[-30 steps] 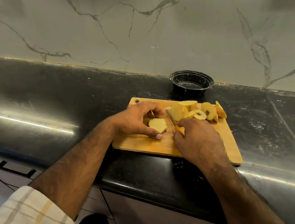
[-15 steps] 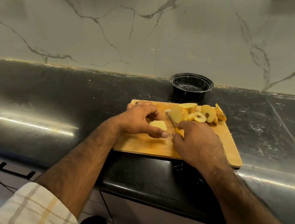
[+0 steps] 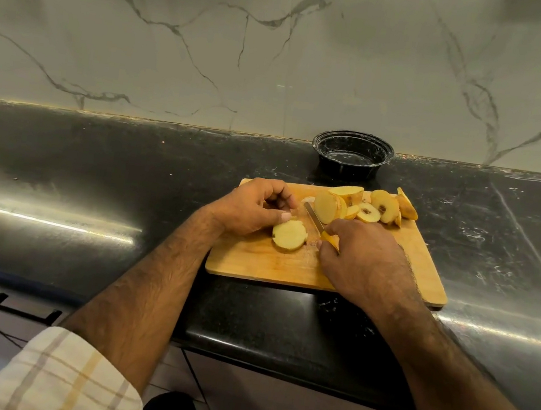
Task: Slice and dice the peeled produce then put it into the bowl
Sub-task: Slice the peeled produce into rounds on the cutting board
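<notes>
On the wooden board [image 3: 288, 268] a round, flat slice [image 3: 289, 235] of peeled produce lies near the middle, cut face up, and a heap of other slices [image 3: 364, 206] sits at the board's far right, some showing a seed core. The left hand [image 3: 248, 209] rests just left of the flat slice with its fingers curled; the thumb tip touches the slice's far edge, but I cannot tell whether the curled fingers hold anything beneath them. The right hand [image 3: 362, 260] grips the yellow handle of a knife [image 3: 315, 221], fingers wrapped round it, the blade pointing away and to the left, lying between the flat slice and the heap. The black bowl [image 3: 352, 153] stands on the counter just beyond the board's far edge, with nothing seen in it. I judge the slicing largely done and the dicing barely begun. The flesh looks firm and moist, so it should cut cleanly yet be slippery on the board; a slice is light and stiff enough to lift whole, though thin pieces may snap. The safest hold is probably fingertips pressing down on the top face, tucked back from the blade, since a flat slice sits stable and will not roll.
</notes>
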`<action>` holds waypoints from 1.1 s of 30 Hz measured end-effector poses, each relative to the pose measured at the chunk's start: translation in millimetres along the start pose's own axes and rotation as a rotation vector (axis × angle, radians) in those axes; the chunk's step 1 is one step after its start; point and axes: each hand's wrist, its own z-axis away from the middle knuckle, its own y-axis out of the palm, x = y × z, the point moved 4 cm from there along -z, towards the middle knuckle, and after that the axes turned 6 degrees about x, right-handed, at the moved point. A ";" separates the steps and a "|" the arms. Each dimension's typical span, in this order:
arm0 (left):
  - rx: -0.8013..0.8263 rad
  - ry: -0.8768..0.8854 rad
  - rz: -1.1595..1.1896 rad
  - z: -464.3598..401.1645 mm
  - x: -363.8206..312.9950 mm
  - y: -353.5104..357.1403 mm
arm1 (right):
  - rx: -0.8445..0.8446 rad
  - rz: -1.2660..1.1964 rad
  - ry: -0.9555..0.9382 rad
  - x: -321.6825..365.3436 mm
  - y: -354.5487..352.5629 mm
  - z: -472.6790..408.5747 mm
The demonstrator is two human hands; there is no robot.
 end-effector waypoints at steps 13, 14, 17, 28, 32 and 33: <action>-0.156 -0.111 -0.304 -5.4 3.6 -4.3 | -0.005 -0.009 0.005 -1.2 0.4 0.1; -0.143 -0.090 -0.293 -4.0 3.5 -5.1 | -0.001 -0.012 0.008 -1.4 0.6 -0.1; -0.085 -0.010 -0.268 1.1 3.5 -6.7 | 0.003 -0.010 0.002 -2.0 1.4 -0.8; -0.049 0.014 -0.312 2.3 -7.4 0.8 | 0.011 -0.008 -0.001 -1.6 2.2 -2.1; -0.037 0.028 -0.230 1.0 -7.3 3.5 | 0.012 -0.005 -0.002 -1.2 2.1 -2.1; -0.024 0.020 -0.230 -0.6 -6.9 3.4 | 0.012 -0.002 0.000 -1.1 2.0 -2.0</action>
